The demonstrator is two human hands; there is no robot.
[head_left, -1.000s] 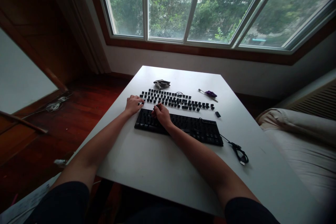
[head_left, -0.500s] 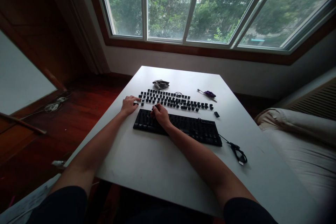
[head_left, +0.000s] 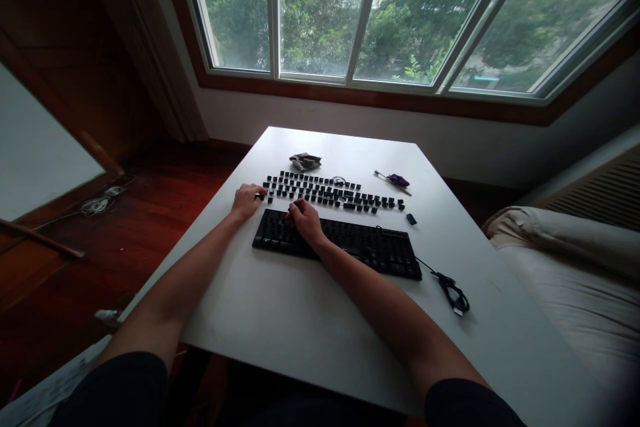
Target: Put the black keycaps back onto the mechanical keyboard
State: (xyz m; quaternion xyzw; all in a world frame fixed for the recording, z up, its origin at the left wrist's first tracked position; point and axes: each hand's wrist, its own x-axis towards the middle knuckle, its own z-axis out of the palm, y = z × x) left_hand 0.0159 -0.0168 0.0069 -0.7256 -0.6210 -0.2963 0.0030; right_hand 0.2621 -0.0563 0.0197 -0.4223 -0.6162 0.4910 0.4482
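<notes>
Where two dark sleeves [head_left: 125,380] end, bare forearms stretch over a white table [head_left: 270,307], its smooth near half dull and its far end bright with daylight. To the right stands pale, creased upholstery [head_left: 555,287]; to the left, glossy reddish floorboards [head_left: 155,213] run back into shadow. A coiled black cable [head_left: 453,290] lies right of the black keyboard [head_left: 365,240], which sits slightly askew across the middle of the table.

Over its left part, the right hand [head_left: 306,221] is curled closed round a small thin thing, too dark to name. Farther left, the left hand [head_left: 245,200] rests at a dark keycap [head_left: 259,196]; whether finger and thumb pinch it, I cannot tell. Just beyond the keyboard, loose black keycaps [head_left: 349,206] stand in uneven rows. Behind them are a crumpled grey cloth [head_left: 305,161] and, to the right, a small purple thing [head_left: 399,180].

Past the table, a white wall [head_left: 320,107] rises to a broad window [head_left: 350,79] framed in reddish wood, with leafy trees [head_left: 425,0] outside.
</notes>
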